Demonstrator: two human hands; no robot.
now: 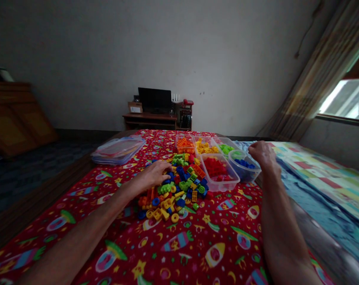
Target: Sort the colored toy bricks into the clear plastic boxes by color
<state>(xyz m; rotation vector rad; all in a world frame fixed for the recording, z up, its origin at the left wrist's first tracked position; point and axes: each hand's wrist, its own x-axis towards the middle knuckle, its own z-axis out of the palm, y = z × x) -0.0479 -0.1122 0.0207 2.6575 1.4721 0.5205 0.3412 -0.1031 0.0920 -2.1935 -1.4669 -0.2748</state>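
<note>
A heap of small plastic building blocks [179, 186] in yellow, green, blue, red and orange lies on a red patterned sheet [203, 241]. My left hand [154, 175] rests on the heap's left side, fingers curled down onto the blocks; what they pinch is hidden. My right hand [262, 155] hovers closed over the rim of a round clear tub of blue blocks [244, 165]; whether anything is in it is hidden. Beside that tub stands a clear box of red blocks [217, 171].
Behind stand clear boxes of orange blocks [184, 144], yellow blocks [206, 146] and green blocks [226, 148]. A stack of clear lids [118, 149] lies at the left. A checked cloth [321, 174] covers the right. A low desk with a monitor [154, 101] stands by the wall.
</note>
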